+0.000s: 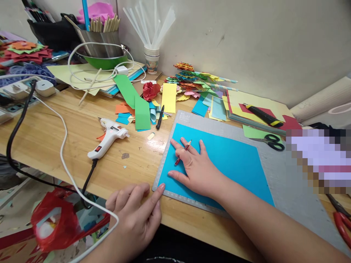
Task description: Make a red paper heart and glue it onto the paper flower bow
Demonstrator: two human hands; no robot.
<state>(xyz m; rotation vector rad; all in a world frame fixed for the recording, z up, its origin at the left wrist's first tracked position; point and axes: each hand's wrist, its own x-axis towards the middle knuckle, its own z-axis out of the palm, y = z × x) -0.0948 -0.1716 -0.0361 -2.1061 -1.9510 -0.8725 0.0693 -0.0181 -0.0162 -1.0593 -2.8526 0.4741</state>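
My right hand [196, 166] lies flat on a blue paper sheet [233, 164], fingers spread, with a short red pencil [183, 152] tucked between two fingers. The sheet rests on a grey cutting mat [287, 182]. My left hand [137, 213] is loosely curled at the table's front edge, its forefinger tip touching the near left corner of the mat and sheet. It holds nothing.
A white glue gun [109, 137] lies left of the mat, its black cord trailing off the table. Paper scraps, a black marker [159, 117], black scissors [271, 141], a yellow-black cutter [263, 115] and stacked coloured paper sit behind. Red scissors [342, 223] at right.
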